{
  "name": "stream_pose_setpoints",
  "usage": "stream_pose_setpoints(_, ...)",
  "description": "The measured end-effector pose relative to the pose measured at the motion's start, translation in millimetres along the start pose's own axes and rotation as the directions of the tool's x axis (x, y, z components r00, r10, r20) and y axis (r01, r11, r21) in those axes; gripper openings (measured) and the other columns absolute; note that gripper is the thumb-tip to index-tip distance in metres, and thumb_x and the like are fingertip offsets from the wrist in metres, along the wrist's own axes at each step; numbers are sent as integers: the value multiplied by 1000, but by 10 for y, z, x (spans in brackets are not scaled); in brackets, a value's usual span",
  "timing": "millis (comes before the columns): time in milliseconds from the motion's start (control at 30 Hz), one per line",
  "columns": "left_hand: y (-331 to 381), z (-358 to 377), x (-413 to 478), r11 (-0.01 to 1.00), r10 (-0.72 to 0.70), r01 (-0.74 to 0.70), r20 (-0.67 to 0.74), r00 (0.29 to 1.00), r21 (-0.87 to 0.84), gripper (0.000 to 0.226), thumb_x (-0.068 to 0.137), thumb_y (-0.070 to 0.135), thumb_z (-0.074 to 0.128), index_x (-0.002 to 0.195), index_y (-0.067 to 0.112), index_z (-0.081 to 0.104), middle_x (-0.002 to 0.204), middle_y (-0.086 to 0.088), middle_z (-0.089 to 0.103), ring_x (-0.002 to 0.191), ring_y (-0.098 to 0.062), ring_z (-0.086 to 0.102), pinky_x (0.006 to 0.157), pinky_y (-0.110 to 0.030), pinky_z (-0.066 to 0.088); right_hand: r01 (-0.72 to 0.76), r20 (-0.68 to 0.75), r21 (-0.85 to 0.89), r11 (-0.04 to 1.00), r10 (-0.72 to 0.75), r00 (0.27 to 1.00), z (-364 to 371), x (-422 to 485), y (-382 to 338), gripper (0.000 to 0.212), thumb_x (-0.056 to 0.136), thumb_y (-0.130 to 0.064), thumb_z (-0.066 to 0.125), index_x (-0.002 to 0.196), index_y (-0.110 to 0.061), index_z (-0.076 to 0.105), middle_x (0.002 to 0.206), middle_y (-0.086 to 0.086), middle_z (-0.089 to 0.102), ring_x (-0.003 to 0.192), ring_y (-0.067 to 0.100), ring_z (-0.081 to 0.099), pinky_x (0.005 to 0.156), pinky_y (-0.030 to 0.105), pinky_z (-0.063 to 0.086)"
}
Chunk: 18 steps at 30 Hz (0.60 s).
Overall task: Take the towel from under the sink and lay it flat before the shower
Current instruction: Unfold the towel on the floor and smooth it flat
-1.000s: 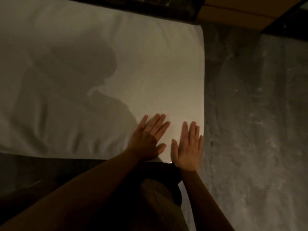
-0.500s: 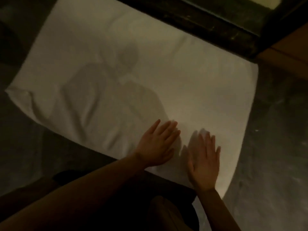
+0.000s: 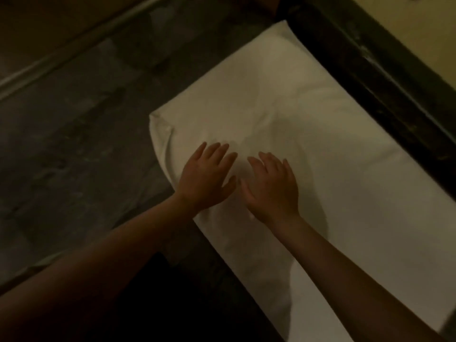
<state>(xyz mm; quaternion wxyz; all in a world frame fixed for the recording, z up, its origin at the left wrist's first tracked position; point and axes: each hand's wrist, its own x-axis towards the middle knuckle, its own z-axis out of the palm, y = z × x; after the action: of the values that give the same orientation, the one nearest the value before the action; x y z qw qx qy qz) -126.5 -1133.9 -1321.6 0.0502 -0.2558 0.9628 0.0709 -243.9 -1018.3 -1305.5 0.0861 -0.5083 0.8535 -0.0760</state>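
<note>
Dim stone-grey floor point(image 3: 74, 156) fills the left of the head view, and a dark raised sill point(image 3: 370, 77) runs diagonally down the right, with a paler surface beyond it that I take to be the shower side. Along that sill, touching it, lies the white towel point(image 3: 333, 149), opened out on the floor as a long rectangle. Both hands rest on its near-left part, close together but not touching: the left hand point(image 3: 207, 178) and the right hand point(image 3: 271, 186) each lie palm down with fingers straight and slightly spread, pressing the cloth and gripping nothing. The fetching and unfolding look done, and the placing too. What seems left is smoothing: faint creases show past the fingertips, and the towel's left end point(image 3: 160, 134) has a ridge, as if the hem is rolled or tucked. Blur hides finer wrinkles, so I cannot tell how flat the far end lies.
</note>
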Motion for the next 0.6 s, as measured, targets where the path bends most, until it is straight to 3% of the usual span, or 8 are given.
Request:
stream_pose_setpoints(133,-398,163,28,988,-115,121,69,991,-98,55,97,37,37,148,17,27,156,-11,23,144,-28,20,117,-42,13,137,72,-11,990,-136,988,180,382,-329,53,88,-39,44,134,-12,48,141,14,48,134,29,40,109,49,29)
stream_pose_setpoints(300,-979,301,-93,956,-268,271,37,963,-113,60,96,47,19,151,25,12,159,-6,7,147,-25,7,117,-42,6,261,172,-16,965,-255,952,454,638,-737,67,93,-41,42,149,-12,20,157,14,16,146,28,9,116,47,9)
stream_pose_setpoints(467,-1495,286,-233,891,-446,448,41,894,-67,59,98,53,14,151,31,-2,160,-2,-4,146,-19,-5,118,-44,-3,298,177,-25,954,-289,941,741,697,-1166,73,90,-49,34,150,-10,17,158,16,13,146,28,9,116,48,3)
stream_pose_setpoints(600,-1614,239,-236,880,-471,474,76,879,-29,59,98,52,10,151,29,-2,160,1,-4,146,-16,-4,118,-46,-4,276,145,-15,961,-271,952,838,713,-1255,78,86,-55,25,150,-12,18,158,15,13,146,28,9,117,51,6)
